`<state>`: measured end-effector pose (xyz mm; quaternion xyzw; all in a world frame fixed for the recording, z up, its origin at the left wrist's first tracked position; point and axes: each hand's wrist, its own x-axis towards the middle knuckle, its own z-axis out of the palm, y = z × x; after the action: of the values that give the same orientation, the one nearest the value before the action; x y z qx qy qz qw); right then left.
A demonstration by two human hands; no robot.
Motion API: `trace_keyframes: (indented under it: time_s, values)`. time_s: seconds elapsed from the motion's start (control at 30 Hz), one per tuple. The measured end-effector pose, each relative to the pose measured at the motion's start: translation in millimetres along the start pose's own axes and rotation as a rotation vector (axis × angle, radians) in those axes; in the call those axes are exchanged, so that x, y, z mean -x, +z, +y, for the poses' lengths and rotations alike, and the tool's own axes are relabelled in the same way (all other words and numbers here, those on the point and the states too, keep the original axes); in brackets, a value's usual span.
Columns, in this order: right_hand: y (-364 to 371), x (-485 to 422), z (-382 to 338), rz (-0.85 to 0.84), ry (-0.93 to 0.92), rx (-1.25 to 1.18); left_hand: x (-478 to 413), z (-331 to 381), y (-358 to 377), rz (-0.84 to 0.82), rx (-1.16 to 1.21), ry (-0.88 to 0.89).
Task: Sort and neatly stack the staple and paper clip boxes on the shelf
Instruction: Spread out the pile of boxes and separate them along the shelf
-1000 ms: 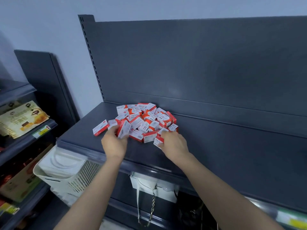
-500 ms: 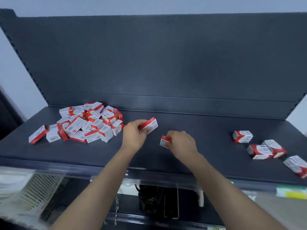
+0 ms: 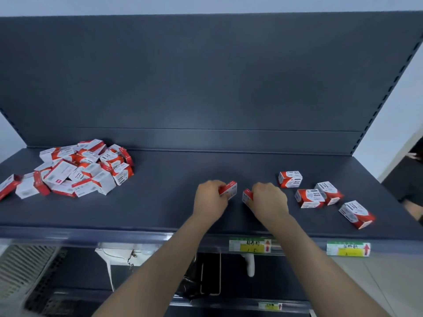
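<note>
On the dark grey shelf (image 3: 174, 209), a loose heap of red and white boxes (image 3: 77, 170) lies at the left. Several larger paper clip boxes (image 3: 290, 179) lie spread out at the right, none stacked. My left hand (image 3: 209, 199) is shut on a small red and white box (image 3: 230, 189) at the shelf's middle. Close beside it, my right hand (image 3: 269, 199) grips another small red box (image 3: 247, 196), mostly hidden by the fingers. Both held boxes sit low over the shelf surface, a small gap between them.
Price labels (image 3: 250, 245) sit on the shelf's front edge. The upright back panel (image 3: 206, 88) rises behind. Below hang a white bag (image 3: 119, 252) and dark items. A person's arm (image 3: 412, 202) shows at the far right edge.
My view and both hands have shifted right from the heap toward the middle of the shelf, each hand carrying a small box. The two boxes are lower and closer together.
</note>
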<state>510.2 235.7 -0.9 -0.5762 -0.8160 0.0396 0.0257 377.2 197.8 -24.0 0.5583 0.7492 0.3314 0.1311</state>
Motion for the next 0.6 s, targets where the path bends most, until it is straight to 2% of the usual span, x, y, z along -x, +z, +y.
trace_keyframes:
  time_s: [0.2, 0.4, 0.5, 0.6]
  values:
    - [3.8, -3.3, 4.8, -0.021, 0.038, 0.018, 0.2, -0.9, 12.4, -0.061, -0.036, 0.047]
    - [5.7, -9.5, 3.7, 0.048, 0.025, -0.020, 5.1, -3.8, 5.9, -0.086, -0.006, 0.080]
    - [-3.1, -16.8, -7.3, 0.154, -0.035, -0.059, 4.9, -4.1, -8.4, 0.007, -0.004, 0.086]
    - [-13.8, -24.5, -31.6, 0.226, -0.129, -0.119, 1.4, -13.6, -33.8, 0.064, -0.110, 0.067]
